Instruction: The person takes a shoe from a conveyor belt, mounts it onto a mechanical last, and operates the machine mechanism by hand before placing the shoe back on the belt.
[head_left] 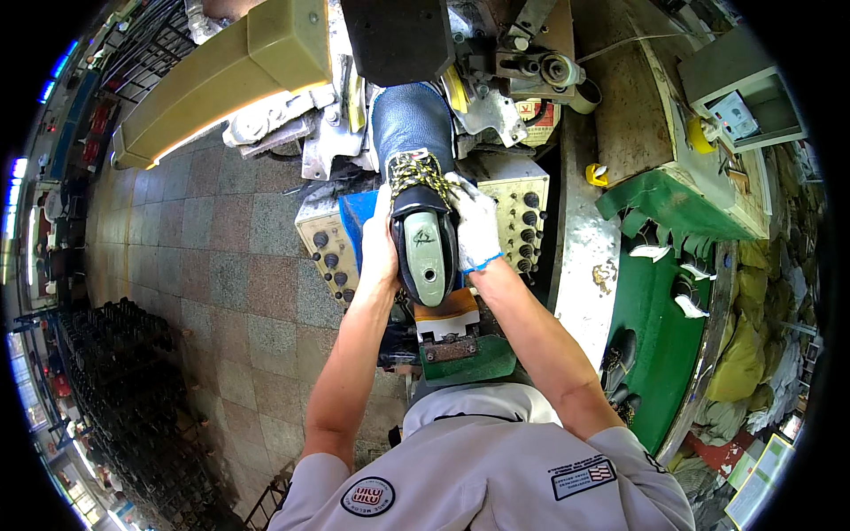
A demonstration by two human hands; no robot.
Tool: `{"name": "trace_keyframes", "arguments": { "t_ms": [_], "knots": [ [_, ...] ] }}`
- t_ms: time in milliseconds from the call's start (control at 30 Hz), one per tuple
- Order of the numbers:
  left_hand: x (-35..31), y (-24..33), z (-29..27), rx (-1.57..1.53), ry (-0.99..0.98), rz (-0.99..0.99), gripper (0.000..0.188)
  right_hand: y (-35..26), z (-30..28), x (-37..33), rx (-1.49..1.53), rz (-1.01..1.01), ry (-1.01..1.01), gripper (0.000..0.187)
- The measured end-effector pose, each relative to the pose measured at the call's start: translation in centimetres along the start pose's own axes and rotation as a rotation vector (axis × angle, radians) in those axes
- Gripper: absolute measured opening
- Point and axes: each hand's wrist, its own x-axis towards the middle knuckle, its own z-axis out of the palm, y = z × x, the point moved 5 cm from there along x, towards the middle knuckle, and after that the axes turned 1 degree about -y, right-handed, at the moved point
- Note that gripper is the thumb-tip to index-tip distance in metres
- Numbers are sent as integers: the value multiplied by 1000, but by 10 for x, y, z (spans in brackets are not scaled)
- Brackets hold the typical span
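A dark blue leather shoe upper (412, 128) points away from me, its toe end inside a machine (398, 40). Yellow-and-black laces (416, 175) cross its front. A grey-green shoe last (425, 252) with a round hole fills the heel opening. My left hand (381, 243) presses along the left side of the shoe, its fingers mostly hidden behind it. On the opposite side my right hand (476, 221), in a white glove with a blue cuff, grips near the laces. Both hands are closed on the shoe from either side.
Control panels with dark knobs (522, 221) flank the shoe below the machine. A yellow-tan machine arm (221, 84) reaches out at upper left. At right, several shoes (686, 292) lie on a green surface (655, 354) beside a metal ledge (589, 274). Dark racks (124, 389) stand at left.
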Motion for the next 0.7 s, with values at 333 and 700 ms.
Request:
{"name": "trace_keyframes", "arguments": {
  "t_ms": [333,700],
  "knots": [
    [22,-15,-11,60,-172,220,46,17,-12,17,-37,-58,-33,28],
    [16,-24,-35,84,-98,173,46,6,-19,5,-177,-117,-24,34]
  ]
}}
